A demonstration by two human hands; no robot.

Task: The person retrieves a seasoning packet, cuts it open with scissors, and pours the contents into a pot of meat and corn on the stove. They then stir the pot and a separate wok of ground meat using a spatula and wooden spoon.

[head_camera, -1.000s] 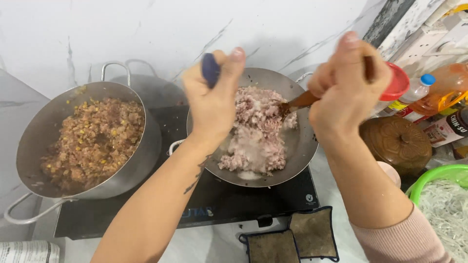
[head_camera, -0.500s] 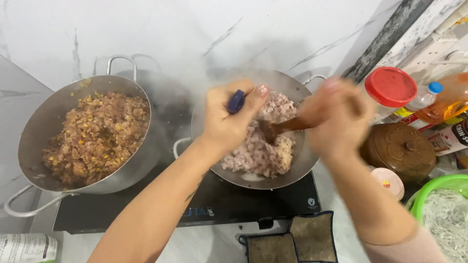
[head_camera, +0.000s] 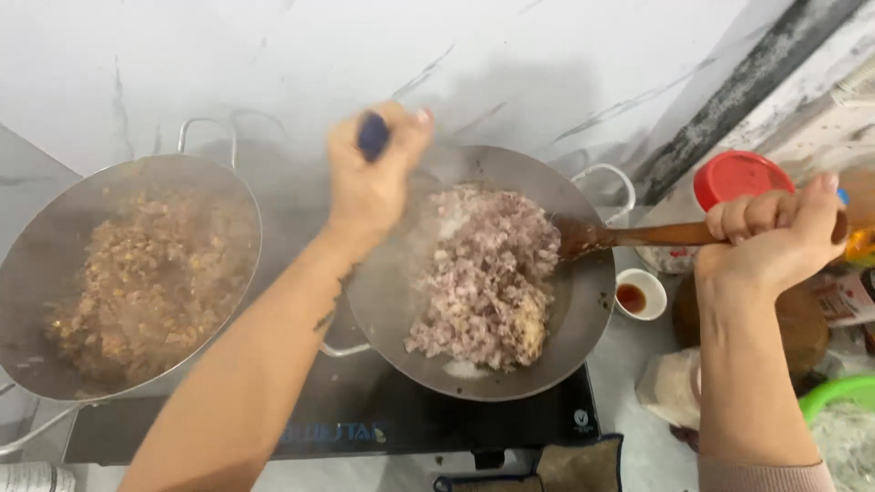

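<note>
From the head camera, the left hand (head_camera: 372, 178) is raised above the near rim of the right-hand wok (head_camera: 583, 314), its fingers curled tight around a dark blue handle (head_camera: 372, 137) that sticks up between the thumb and the forefinger. What the handle belongs to cannot be told, since the rest is hidden inside the fist. Just to the right of these fingers and below them lies the minced meat (head_camera: 488, 278), pinkish grey and heaped in the middle of the wok, with steam rising between the knuckles and the meat.

The right hand (head_camera: 775, 237) is well to the right, outside the wok's rim, with its fingers wrapped firmly around the shaft of a wooden spatula (head_camera: 629, 237). The spatula runs leftward from the fingers, nearly level, and its blade end rests against the right edge of the meat heap. Just above these fingers stands a jar with a red lid (head_camera: 738, 178); below and to the left of them sits a small white cup (head_camera: 636, 296) holding a brown liquid.

Far to the left of the left hand's fingers, beyond the forearm, is a second wok (head_camera: 41, 273) filled with browned, cooked mince (head_camera: 150, 282). Both woks rest on a black cooktop (head_camera: 510, 419).
</note>
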